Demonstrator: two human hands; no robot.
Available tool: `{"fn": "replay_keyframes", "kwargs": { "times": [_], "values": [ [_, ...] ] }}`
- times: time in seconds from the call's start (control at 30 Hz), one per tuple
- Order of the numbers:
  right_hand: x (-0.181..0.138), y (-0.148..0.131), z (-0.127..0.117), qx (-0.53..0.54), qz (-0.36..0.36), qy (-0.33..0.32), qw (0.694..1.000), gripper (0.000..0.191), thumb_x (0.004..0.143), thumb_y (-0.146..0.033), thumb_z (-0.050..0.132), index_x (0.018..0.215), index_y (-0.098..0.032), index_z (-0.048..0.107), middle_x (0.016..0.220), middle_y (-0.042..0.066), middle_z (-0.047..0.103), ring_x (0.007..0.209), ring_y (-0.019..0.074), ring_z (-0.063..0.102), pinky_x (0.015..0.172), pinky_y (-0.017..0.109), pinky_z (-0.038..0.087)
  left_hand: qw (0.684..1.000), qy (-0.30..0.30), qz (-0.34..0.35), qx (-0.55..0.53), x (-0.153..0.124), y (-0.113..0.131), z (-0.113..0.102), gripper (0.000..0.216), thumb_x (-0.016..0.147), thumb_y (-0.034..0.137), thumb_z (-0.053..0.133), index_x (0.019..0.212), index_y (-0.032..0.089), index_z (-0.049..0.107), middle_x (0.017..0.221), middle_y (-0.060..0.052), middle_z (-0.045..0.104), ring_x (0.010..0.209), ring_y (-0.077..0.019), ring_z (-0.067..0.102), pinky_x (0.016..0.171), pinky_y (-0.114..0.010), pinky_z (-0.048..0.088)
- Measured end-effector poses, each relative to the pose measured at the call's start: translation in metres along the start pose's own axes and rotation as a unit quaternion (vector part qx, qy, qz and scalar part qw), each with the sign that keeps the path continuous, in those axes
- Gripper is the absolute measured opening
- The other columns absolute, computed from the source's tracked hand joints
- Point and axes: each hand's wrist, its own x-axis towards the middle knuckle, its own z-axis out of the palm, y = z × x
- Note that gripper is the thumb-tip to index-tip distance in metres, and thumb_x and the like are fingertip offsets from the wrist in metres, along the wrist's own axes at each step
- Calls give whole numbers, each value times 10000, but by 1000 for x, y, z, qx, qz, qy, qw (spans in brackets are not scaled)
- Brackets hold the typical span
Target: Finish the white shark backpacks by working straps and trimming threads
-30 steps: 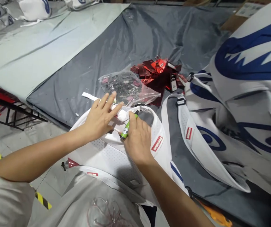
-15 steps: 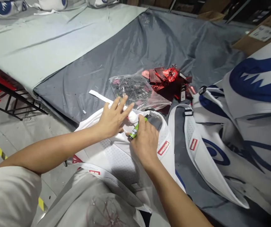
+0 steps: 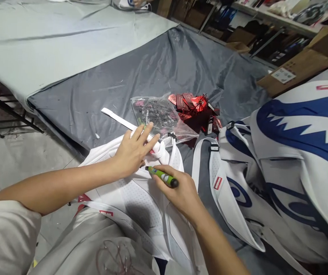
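My left hand (image 3: 133, 151) lies flat with fingers stretched out on a white mesh backpack (image 3: 141, 194) at the table's near edge, pressing its bunched top strap. My right hand (image 3: 181, 191) is closed around a green lighter (image 3: 161, 176), held nearly level with its tip pointing left toward the fabric under my left fingers. A white strap end (image 3: 118, 119) sticks out to the left beyond my left hand.
A clear plastic bag (image 3: 161, 114) of small parts and a pile of red tags (image 3: 195, 107) lie just beyond my hands on the grey cloth (image 3: 152, 72). White and blue printed backpacks (image 3: 290, 152) fill the right side. Cardboard boxes (image 3: 296, 68) stand at the back right.
My right hand has turned the lighter from upright to nearly level and drawn it back toward me. The camera has tilted up and right. My left hand stays on the strap.
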Motion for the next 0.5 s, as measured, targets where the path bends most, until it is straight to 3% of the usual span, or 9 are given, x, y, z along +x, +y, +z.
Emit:
{"fn": "replay_keyframes", "kwargs": {
  "times": [0.1,0.17,0.37,0.5],
  "values": [
    [10,2,-11,-38,-11,-113,993,236,843,-238,658,1061,-270,742,967,2,774,831,226,734,715,313,563,1000,-4,-4,-5,1,0,0,882,784,371,768,1524,206,319,1641,-207,154,1452,-384,299,1049,-511,386],
    [11,1,-14,-43,-14,-139,989,237,840,-227,662,1056,-271,750,944,-1,775,788,217,733,690,308,565,1000,-6,-8,-8,2,-1,1,880,786,367,768,1525,207,319,1644,-205,140,1456,-382,295,1057,-511,383],
    [6,0,-4,-74,-73,-71,992,270,868,-193,632,1120,-236,716,1096,36,749,984,227,717,848,360,580,1000,-10,-2,-6,1,-2,1,921,768,381,779,1536,205,303,1647,-208,117,1467,-390,273,1067,-525,381],
    [9,0,-1,-92,-86,-99,987,253,861,-178,648,1096,-243,716,1069,27,752,964,223,714,835,354,578,1000,-13,2,-1,1,-2,-1,891,788,354,759,1536,197,300,1644,-214,126,1461,-395,284,1058,-527,389]
  ]
}}
